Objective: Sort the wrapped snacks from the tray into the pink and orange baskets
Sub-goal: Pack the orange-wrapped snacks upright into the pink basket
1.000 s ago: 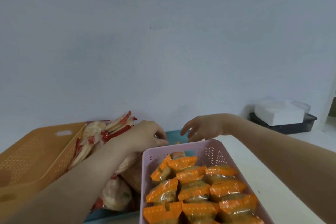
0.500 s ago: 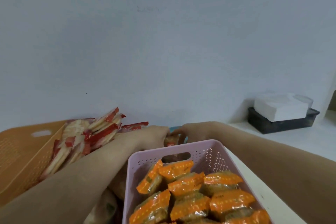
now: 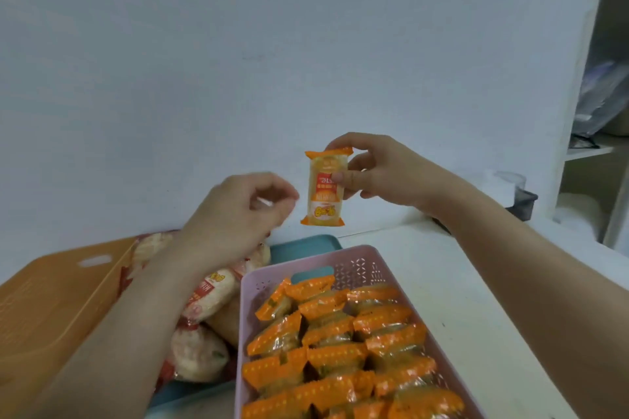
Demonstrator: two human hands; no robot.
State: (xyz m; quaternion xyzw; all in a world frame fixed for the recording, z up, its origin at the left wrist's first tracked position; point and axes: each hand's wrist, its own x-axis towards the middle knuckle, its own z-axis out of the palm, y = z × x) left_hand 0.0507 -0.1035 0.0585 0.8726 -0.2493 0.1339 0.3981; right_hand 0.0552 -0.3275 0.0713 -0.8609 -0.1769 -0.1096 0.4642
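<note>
My right hand (image 3: 381, 170) holds an orange-wrapped snack (image 3: 325, 189) upright in the air, above the far end of the pink basket (image 3: 354, 260). That basket is packed with several orange-wrapped snacks (image 3: 337, 347). My left hand (image 3: 238, 211) hovers just left of the held snack, fingers loosely curled, with nothing in it. Below it, red-and-white wrapped snacks (image 3: 207, 296) lie piled on the teal tray (image 3: 303, 245). The orange basket (image 3: 58, 296) stands at the far left.
A dark box with a white top (image 3: 520, 201) sits against the wall at the right. White shelving (image 3: 599, 133) rises at the right edge. The white counter (image 3: 452, 282) runs along the pink basket's right side.
Both hands rose from the tray behind the pink basket. My right hand came up gripping an orange-wrapped snack. My left hand came up holding nothing.
</note>
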